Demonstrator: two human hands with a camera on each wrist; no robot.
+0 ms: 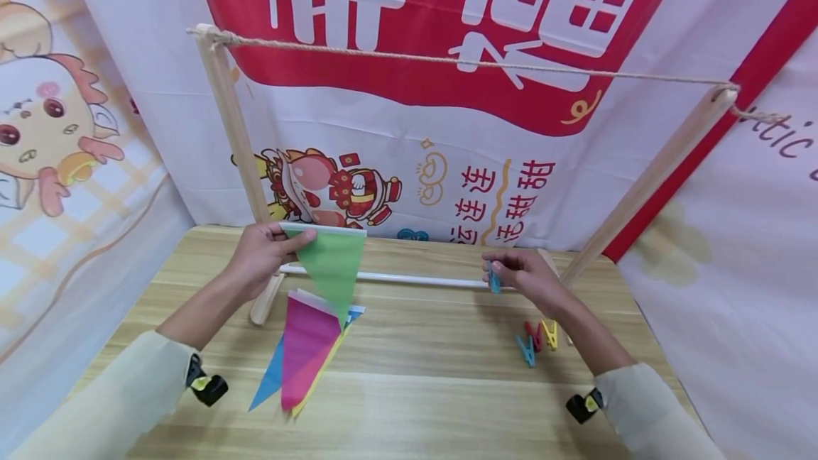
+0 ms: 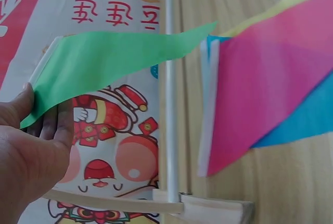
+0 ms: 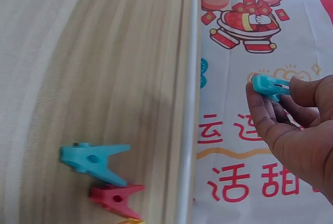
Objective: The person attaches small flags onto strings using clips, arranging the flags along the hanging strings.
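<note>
A green triangular pennant [image 1: 334, 261] with a white top edge hangs from my left hand [image 1: 265, 255], which pinches it at one upper corner between thumb and fingers. Below it on the table lie overlapping pennants: a pink one [image 1: 307, 353], with blue [image 1: 268, 375] and yellow parts showing beneath. My right hand [image 1: 527, 277] holds a blue clothespin [image 3: 268, 86] between thumb and fingers, above the table near the white rod. Closer to the front right lie a second blue clothespin [image 1: 526, 351], a red one [image 1: 534, 336] and a yellow one [image 1: 549, 333].
A wooden frame stands on the table, with a left post [image 1: 233, 126], a right post [image 1: 652, 179] and a twine [image 1: 409, 57] strung between their tops. Low down, a white rod [image 1: 415, 279] joins the feet. Printed cloth [image 1: 396, 140] hangs behind and at both sides.
</note>
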